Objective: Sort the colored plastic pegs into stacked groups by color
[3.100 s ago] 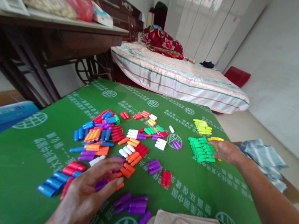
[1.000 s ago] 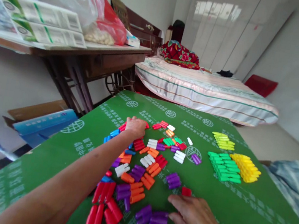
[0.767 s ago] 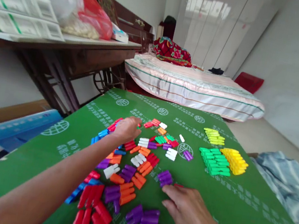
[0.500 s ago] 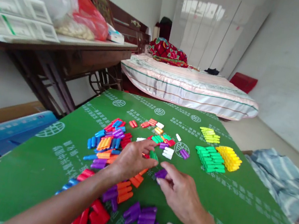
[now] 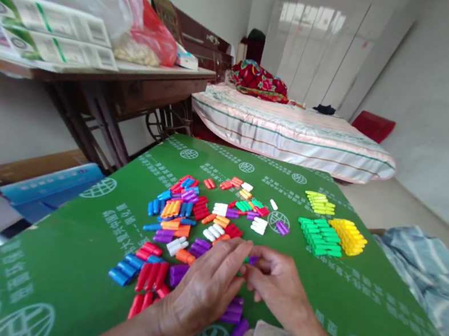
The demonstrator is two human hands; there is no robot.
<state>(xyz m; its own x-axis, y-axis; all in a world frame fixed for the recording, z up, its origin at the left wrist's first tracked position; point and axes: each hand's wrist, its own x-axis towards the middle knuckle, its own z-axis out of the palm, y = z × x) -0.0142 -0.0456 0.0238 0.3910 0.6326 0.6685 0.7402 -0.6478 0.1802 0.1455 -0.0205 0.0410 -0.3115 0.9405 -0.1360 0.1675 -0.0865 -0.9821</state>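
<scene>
Near frame centre, pinching a purple piece (image 5: 253, 260) with the right hand (image 5: 280, 285), pressing together fingers of the left hand (image 5: 206, 283) with any grip hidden, ideally squeezing lightly.

This is presenting as a home bedroom: a bed (image 5: 293, 145) with a striped cover is standing ahead, a floral quilt (image 5: 259, 80) is lying on it, and a glossy cabinet (image 5: 309, 55), apparently a wardrobe, is rising behind.

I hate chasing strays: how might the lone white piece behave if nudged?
The lone white piece looks slim and rounded, so may roll. It looks plastic, so probably light and stiff. The glossy green tabletop likely lets it slide.
</scene>
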